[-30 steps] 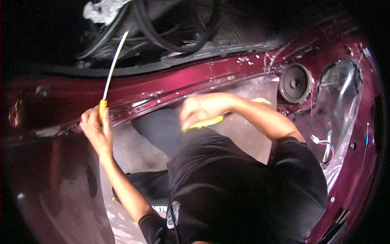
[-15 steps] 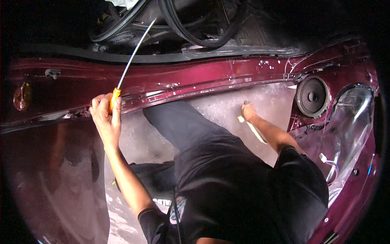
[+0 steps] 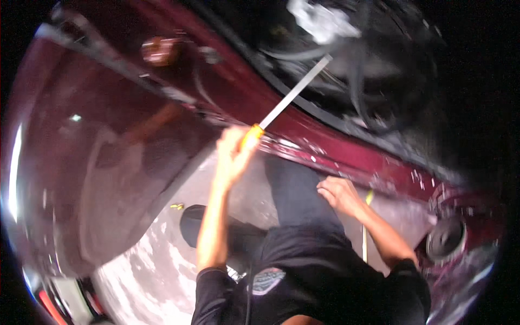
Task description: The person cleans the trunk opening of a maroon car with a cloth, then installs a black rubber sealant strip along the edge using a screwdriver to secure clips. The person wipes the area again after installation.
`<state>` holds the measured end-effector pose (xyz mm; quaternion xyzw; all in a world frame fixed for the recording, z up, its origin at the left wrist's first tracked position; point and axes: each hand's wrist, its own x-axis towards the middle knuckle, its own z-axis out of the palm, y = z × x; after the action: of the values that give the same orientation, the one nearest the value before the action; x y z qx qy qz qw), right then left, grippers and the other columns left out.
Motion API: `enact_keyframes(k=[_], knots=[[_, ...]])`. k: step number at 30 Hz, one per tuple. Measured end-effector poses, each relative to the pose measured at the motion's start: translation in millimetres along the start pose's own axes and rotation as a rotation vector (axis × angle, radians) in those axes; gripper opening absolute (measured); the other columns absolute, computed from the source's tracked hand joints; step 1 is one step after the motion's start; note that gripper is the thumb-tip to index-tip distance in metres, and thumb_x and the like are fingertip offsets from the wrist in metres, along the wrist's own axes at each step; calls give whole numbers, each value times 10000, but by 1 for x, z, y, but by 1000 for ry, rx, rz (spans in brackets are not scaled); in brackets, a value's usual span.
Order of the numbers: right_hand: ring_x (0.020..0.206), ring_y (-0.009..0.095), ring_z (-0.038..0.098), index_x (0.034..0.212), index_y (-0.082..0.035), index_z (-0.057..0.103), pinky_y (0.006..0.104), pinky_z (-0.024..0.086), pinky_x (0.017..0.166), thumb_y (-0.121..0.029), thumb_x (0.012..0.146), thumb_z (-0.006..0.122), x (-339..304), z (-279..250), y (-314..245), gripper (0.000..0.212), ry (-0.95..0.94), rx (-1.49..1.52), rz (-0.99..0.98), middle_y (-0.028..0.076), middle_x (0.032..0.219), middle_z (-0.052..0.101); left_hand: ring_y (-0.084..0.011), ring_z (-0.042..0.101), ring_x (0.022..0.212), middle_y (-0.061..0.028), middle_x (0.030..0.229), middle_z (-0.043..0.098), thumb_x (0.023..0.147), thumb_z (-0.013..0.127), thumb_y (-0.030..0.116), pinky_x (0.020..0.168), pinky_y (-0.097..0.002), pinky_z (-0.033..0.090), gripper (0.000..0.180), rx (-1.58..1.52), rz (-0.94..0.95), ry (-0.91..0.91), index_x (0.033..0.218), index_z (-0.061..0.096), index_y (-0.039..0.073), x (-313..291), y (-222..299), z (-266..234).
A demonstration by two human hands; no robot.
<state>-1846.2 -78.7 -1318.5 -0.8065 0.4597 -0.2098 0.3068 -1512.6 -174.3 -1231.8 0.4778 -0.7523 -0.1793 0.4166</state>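
My left hand (image 3: 232,157) clenches the yellow handle of a long screwdriver (image 3: 287,103), its blade crossing the maroon car door (image 3: 346,154). My right hand (image 3: 338,194) rests, fingers loosely curled, just beside a thin yellow tool (image 3: 365,227).

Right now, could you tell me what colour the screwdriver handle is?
Yellow, gripped in the left hand; the screwdriver handle shows best in the head view.

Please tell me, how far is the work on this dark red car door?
Done: nothing finished shows. In hand: the left hand holds a yellow-handled screwdriver against the door's upper edge; the right hand rests lower, beside a yellow strip. Left: the speaker is still mounted.
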Motion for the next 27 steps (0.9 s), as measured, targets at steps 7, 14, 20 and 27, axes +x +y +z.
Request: enact_keyframes(k=[7,14,20,27], knots=[[720,172,669,1026,51,690,270,534,641,29,920,610,156,-67,-111,135,610,260,-417,128,918,677,-145,618,848,-62,966,666,965,661,168,745,-288,495,275,-449,-372,394,1185,604,13,-96,40,-6],[709,170,673,1102,13,694,278,545,646,-5,911,654,275,-95,-211,196,681,568,-610,106,907,682,-169,587,779,-120,941,618,1013,616,253,628,-249,443,275,-730,-328,546,1155,521,38,-116,49,-14],[846,360,704,1112,-69,636,424,552,727,-34,865,656,319,-111,-223,251,637,299,-776,197,921,705,-97,565,760,-69,951,646,1005,631,231,618,-226,411,248,-710,-382,560,1155,562,46,-114,63,-18],[661,148,689,1090,63,660,252,563,578,-48,952,636,314,-92,-217,179,344,976,-420,125,877,724,-112,556,668,-66,866,610,996,619,190,554,-227,415,192,-742,-455,612,1095,553,38,-104,64,-19]])
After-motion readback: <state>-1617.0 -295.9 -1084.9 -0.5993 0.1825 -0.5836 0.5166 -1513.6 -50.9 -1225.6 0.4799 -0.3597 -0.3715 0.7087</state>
